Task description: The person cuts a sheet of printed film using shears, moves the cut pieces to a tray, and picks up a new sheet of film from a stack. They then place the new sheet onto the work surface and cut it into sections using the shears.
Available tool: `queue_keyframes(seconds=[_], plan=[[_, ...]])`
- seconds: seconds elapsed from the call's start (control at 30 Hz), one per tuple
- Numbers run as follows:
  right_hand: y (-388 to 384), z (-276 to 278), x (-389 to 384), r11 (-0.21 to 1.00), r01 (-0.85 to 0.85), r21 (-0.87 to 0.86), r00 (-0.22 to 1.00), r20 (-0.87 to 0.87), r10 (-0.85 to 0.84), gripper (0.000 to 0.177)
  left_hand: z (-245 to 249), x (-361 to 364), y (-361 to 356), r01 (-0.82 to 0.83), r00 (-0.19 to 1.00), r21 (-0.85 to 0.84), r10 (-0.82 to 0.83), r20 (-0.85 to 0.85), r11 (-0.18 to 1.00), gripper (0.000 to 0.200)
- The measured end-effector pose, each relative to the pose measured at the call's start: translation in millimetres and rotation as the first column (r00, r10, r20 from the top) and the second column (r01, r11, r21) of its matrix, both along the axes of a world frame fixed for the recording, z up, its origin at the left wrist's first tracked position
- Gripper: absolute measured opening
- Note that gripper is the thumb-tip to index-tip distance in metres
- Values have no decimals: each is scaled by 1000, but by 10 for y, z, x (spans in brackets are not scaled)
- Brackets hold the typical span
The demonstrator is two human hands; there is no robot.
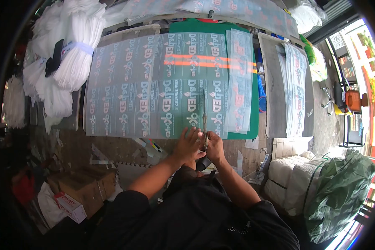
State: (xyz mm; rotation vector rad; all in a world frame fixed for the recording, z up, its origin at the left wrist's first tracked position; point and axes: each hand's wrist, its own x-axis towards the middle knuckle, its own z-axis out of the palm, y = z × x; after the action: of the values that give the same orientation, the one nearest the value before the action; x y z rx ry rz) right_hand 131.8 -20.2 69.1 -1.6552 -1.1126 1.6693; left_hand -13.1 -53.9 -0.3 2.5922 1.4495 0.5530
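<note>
A large translucent sheet (125,89) printed in repeating rows of lettering lies over the work surface in front of me. My right hand (214,146) is closed on scissors (204,114) at the sheet's near edge. Their blades point away from me, along a gap between two printed columns. Just left of the scissors, my left hand (189,143) rests at the same edge with its fingers stretched out and apart. Narrow printed strips (239,83) lie to the right, over a green board (254,125). My fingers partly hide the scissor handles.
Bundled white plastic bags (77,46) hang at the left. Stacked printed strips (295,87) lie on a grey board (275,112) at the right. On the floor are a cardboard box (77,185), a white bale (289,181) and a green sack (341,196).
</note>
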Motion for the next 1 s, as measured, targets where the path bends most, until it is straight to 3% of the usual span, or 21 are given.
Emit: queue_keyframes(seconds=[0.33,0.4,0.63,0.77,1.0], plan=[[134,-174,3,999,-22,37,998,67,19,53,32,23,13,-39,999,8,39,3,999,74],[178,-322,8,991,-39,130,995,95,27,51,40,28,24,-42,999,33,42,-2,999,71],[392,-63,-33,999,-15,36,1000,-8,15,45,56,55,25,-65,998,11,65,3,998,61],[484,-104,-25,999,-19,28,1000,10,18,51,-4,32,14,-43,999,3,43,29,999,57],[774,-40,-82,998,-42,40,997,67,40,54,-35,41,18,-37,999,18,36,2,999,67]])
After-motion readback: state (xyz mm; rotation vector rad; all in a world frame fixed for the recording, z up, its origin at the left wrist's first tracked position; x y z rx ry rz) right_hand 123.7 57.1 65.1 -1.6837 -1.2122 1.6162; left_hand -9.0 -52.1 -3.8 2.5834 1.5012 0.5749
